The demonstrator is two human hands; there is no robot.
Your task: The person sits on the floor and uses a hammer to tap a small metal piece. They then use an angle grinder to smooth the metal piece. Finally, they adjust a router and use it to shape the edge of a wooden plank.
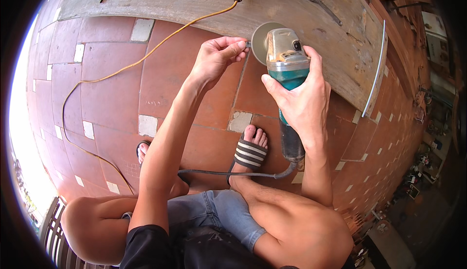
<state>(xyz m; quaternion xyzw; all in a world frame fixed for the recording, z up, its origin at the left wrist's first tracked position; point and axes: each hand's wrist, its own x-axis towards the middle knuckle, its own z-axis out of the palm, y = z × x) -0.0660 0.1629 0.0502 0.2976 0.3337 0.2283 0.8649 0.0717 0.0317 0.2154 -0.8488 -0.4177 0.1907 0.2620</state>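
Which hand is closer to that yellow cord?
Left. The left hand is just to the right of the yellow cord; the right hand is farther right, around the grinder.

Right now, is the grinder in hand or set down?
In hand: the right hand grips the grinder, thumb on one side, fingers on the other. Cannot tell whether its black rear end also rests on anything.

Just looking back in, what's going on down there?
A person's right grip is wrapped around a teal angle grinder. The left grip pinches a small piece at the left edge of the disc; whether they touch, or the disc is spinning, I can't tell. A wrench lies on the wooden board beyond.
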